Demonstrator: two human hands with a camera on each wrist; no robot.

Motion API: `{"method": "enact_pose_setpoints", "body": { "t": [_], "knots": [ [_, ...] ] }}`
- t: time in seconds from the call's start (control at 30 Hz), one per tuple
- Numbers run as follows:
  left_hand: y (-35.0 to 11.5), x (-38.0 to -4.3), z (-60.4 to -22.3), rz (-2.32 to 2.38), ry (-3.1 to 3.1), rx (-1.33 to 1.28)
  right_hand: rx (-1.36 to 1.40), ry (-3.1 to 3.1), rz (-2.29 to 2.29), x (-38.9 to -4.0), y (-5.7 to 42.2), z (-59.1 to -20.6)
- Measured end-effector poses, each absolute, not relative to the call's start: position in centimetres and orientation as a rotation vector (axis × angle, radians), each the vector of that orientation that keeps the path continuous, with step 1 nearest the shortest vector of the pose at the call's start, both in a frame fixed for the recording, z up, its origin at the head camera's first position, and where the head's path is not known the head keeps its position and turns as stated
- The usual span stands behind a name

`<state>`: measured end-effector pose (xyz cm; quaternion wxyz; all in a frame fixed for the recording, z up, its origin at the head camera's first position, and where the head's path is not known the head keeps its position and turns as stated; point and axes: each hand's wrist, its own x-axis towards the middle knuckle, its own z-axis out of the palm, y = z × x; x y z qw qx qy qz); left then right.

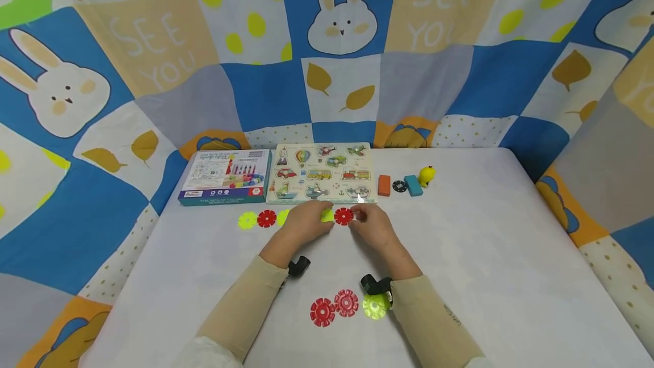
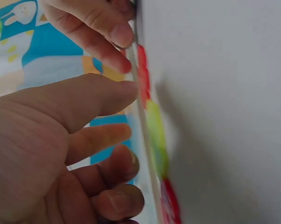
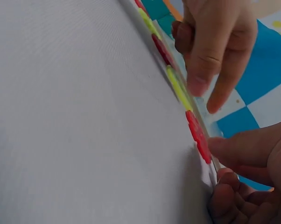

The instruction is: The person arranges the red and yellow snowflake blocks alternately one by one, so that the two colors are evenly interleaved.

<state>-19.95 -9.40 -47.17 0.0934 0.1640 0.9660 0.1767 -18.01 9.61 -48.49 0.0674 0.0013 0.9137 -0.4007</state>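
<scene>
A row of flower-shaped plastic discs lies flat on the white table, just in front of the picture board (image 1: 322, 172). At its right end is a red disc (image 1: 343, 216), with a yellow-green disc (image 1: 327, 216) to its left. My left hand (image 1: 306, 225) hovers over the row, hiding part of it; in the left wrist view its thumb is extended and its fingers (image 2: 113, 170) curve loosely around nothing. My right hand (image 1: 377, 227) is at the red disc's right edge. In the right wrist view its thumb touches that disc (image 3: 198, 136), the other fingers relaxed below.
Two red discs (image 1: 322, 312) and a yellow-green disc (image 1: 375, 306) lie near the front, by my right wrist. A boxed set (image 1: 225, 178) stands left of the board. Right of it are an orange block (image 1: 384, 185), a black round piece (image 1: 399, 186), a blue block (image 1: 413, 185) and a yellow toy (image 1: 426, 176).
</scene>
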Motion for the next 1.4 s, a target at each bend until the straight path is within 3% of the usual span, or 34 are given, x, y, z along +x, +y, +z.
{"method": "enact_pose_setpoints", "body": {
  "t": [0.27, 0.53, 0.9, 1.1, 1.4],
  "knots": [
    [-7.3, -20.7, -46.9, 0.491, 2.813, 0.569, -0.065, 2.711, -1.212, -16.2, 11.4, -46.4],
    [-7.3, -20.6, -47.7, 0.481, 2.809, 0.593, -0.114, 2.699, -1.206, -11.8, 14.3, -44.6],
    [-7.4, -20.5, -47.6, 0.518, 2.790, 0.598, -0.311, 2.604, -1.057, -6.0, 16.5, -45.6],
    [-7.5, -20.6, -47.7, 0.530, 2.780, 0.587, -0.360, 2.643, -0.907, -4.9, 16.5, -46.5],
    [-7.5, -20.7, -47.9, 0.539, 2.778, 0.588, -0.101, 2.604, -0.996, -5.3, 16.5, -46.1]
  ]
}}
